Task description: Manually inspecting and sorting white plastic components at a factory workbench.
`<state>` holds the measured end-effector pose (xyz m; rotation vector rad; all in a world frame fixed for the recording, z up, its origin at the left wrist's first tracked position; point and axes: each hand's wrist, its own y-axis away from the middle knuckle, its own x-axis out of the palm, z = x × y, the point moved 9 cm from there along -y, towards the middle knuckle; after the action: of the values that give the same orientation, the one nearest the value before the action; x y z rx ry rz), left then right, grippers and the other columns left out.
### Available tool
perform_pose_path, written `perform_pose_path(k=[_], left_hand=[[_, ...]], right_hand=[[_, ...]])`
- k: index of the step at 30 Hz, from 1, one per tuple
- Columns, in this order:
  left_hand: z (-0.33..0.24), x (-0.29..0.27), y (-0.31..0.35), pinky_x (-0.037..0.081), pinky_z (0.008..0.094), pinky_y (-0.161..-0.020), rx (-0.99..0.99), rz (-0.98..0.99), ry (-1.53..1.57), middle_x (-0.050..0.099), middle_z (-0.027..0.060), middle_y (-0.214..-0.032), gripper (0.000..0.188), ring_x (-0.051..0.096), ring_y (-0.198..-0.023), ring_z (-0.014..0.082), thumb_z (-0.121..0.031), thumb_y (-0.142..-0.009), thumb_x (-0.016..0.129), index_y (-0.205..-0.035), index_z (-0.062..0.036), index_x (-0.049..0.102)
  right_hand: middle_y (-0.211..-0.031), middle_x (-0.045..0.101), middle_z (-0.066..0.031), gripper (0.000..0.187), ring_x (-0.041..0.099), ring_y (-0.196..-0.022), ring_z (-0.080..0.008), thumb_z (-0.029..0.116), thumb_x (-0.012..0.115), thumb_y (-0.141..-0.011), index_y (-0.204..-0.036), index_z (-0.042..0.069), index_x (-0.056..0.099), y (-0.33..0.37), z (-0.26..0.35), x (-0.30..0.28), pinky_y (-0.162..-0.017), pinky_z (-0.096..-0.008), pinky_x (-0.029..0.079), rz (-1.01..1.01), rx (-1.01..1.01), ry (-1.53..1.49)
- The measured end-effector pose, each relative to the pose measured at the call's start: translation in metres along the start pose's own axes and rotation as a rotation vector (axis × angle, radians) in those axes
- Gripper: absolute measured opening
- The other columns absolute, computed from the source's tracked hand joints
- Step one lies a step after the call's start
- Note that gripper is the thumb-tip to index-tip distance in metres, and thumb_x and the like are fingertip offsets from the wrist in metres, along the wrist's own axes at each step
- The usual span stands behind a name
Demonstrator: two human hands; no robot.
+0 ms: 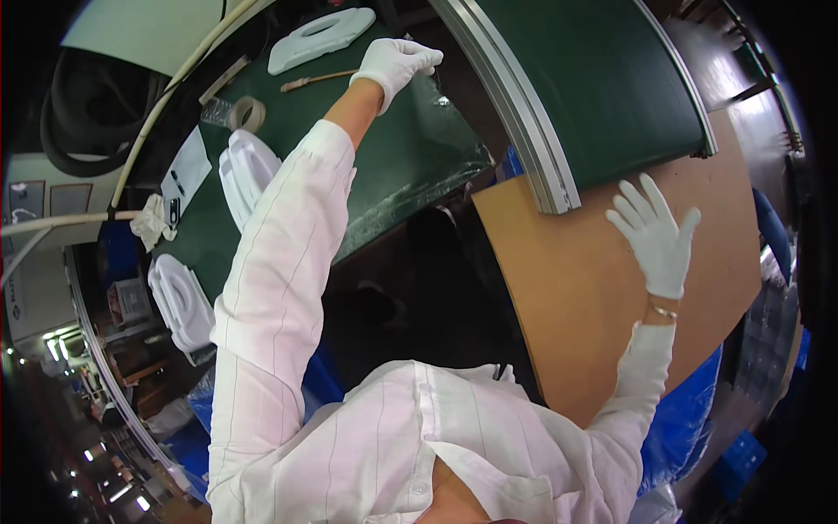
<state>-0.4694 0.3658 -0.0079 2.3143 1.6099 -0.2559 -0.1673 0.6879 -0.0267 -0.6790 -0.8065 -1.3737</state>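
My left hand [397, 70], in a white glove, reaches out over the far edge of the green-topped table [406, 166]. Its fingers are pinched together, and whatever may be between them is too small or hidden to make out. Close beside that wrist lies a thin stick-like tool [319, 80] with a thicker brownish end. A white plastic piece with an oval opening [321, 39] rests just beyond it. My right hand [655, 234], gloved too, is spread with fingers apart above the brown board [576, 297], near the end of the green conveyor belt [602, 96]. Nothing is in it.
More white moulded pieces [244, 170] lie left of my left arm, with another stack [181, 301] at the table's near left. A tape roll [248, 114], a paper sheet [187, 163] and a crumpled cloth [152, 222] are there too. A metal rail [515, 105] edges the conveyor.
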Motion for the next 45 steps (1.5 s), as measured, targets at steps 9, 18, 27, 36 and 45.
perform_pose_path(k=[9,18,27,36,45], left_hand=[[-0.005,0.003,-0.138,0.050,0.0296,-0.085,0.132,-0.059,-0.056,0.076,0.0074,-0.082,0.016,0.067,-0.077,0.0138,-0.019,-0.085,0.075,-0.088,-0.0037,0.078],[0.082,-0.003,-0.114,0.050,0.0347,-0.091,0.165,-0.298,-0.533,0.073,0.0095,-0.109,0.038,0.068,-0.101,0.0273,-0.030,-0.082,0.075,-0.118,-0.0151,0.073],[0.103,0.043,-0.004,0.029,0.0575,-0.108,0.234,-0.296,-0.998,0.030,0.0335,-0.151,0.066,0.032,-0.137,0.0472,-0.049,-0.089,0.065,-0.145,-0.0201,0.046],[0.100,0.053,0.082,0.027,0.0583,-0.109,0.227,-0.304,-1.078,0.030,0.0329,-0.150,0.067,0.030,-0.138,0.0460,-0.048,-0.093,0.059,-0.145,-0.0091,0.045],[0.078,0.027,0.105,0.047,0.0373,-0.094,0.022,-0.145,-0.288,0.068,0.0135,-0.116,0.042,0.064,-0.099,0.0284,-0.013,-0.088,0.067,-0.129,-0.0065,0.059]], right_hand=[[-0.155,0.024,-0.0323,0.091,0.028,-0.142,-0.0422,0.067,0.032,-0.099,-0.154,-0.005,0.019,0.038,0.033,-0.061,-0.119,-0.0551,0.022,-0.693,-0.264,-0.023],[-0.150,0.033,-0.0306,0.091,0.040,-0.134,-0.0383,0.066,0.032,-0.099,-0.153,-0.006,0.021,-0.011,0.015,-0.053,-0.117,-0.0539,0.028,-0.338,-0.155,0.007],[-0.139,0.048,-0.0282,0.092,0.053,-0.122,-0.0366,0.067,0.033,-0.099,-0.151,-0.008,0.024,-0.032,0.002,-0.038,-0.114,-0.0532,0.034,-0.287,-0.121,0.044],[-0.131,0.055,-0.0285,0.097,0.058,-0.117,-0.0378,0.071,0.040,-0.094,-0.147,-0.011,0.029,-0.033,-0.016,0.003,-0.108,-0.0540,0.041,-0.238,-0.060,0.142],[-0.063,0.047,-0.0010,0.040,0.046,-0.056,-0.0132,0.022,0.043,-0.108,-0.071,0.006,0.045,-0.102,-0.006,0.042,-0.057,-0.0286,0.044,-0.311,-0.081,0.727]])
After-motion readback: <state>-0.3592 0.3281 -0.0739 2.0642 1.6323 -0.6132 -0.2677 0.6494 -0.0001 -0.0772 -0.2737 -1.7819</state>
